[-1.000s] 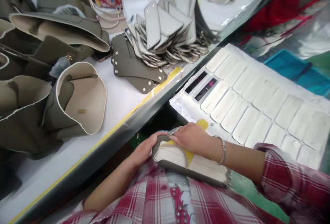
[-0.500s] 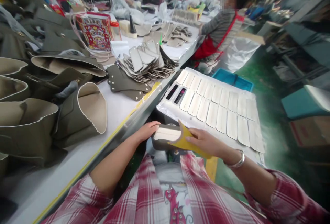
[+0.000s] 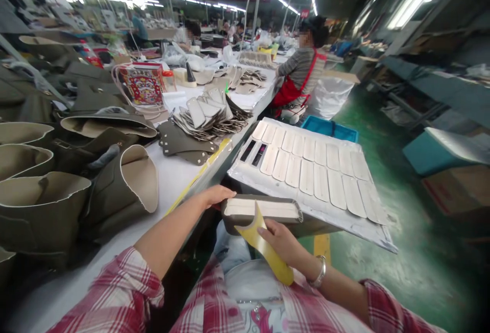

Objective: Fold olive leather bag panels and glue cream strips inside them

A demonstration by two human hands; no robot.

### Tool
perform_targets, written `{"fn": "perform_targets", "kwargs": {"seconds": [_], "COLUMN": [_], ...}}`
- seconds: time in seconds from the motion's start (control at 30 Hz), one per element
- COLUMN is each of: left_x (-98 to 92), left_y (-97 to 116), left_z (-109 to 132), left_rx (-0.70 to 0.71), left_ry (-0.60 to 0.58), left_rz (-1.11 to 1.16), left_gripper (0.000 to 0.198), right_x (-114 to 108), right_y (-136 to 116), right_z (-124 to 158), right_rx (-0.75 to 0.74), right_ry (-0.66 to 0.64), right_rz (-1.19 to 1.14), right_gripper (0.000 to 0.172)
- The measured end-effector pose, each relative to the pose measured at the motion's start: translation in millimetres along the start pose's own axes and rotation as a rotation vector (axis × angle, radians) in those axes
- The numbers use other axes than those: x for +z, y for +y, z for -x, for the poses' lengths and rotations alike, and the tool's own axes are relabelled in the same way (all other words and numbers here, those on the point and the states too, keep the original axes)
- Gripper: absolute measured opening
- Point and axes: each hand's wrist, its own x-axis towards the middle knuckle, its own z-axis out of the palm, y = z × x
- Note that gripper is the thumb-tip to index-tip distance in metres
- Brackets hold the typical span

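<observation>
An olive-grey leather bag body [image 3: 264,208] is in front of my lap, a long cream panel with rounded corners facing up. My left hand [image 3: 219,196] grips its left end, fingers partly hidden behind the edge. In my right hand [image 3: 283,241] is a thin yellow sheet [image 3: 276,265] with a concave, two-pointed end. One of its points overlaps the near edge of the cream panel; whether it presses on it I cannot tell.
Cream oval strips [image 3: 293,169] lie in two rows on a white board [image 3: 283,191] to the right. Olive bag bodies [image 3: 42,220] crowd the left table, with stacked pieces [image 3: 206,118] behind. A co-worker [image 3: 302,77] sits beyond; a blue crate [image 3: 329,127] stands nearby.
My right hand has drawn the yellow sheet leftward and down along the bag body, uncovering the panel's right end. My left hand stays at the left end. The head view has tilted up.
</observation>
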Motion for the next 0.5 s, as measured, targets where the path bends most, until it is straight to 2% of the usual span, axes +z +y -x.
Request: {"fn": "perform_targets", "kwargs": {"seconds": [0.13, 0.3, 0.5], "left_x": [9.2, 12.6, 7.9], "left_y": [-11, -9, -10], "left_z": [-2, 5, 38], "left_rx": [0.049, 0.095, -0.015], "left_ry": [0.031, 0.092, 0.114], "left_rz": [0.019, 0.026, 0.059], "left_gripper": [0.044, 0.042, 0.051], "right_x": [0, 14, 43], "right_y": [6, -1, -1], "right_z": [-5, -4, -11], "right_rx": [0.046, 0.146, 0.212], "right_ry": [0.035, 0.022, -0.036], "right_rz": [-0.085, -0.237, -0.566], "right_gripper": [0.028, 0.034, 0.033]}}
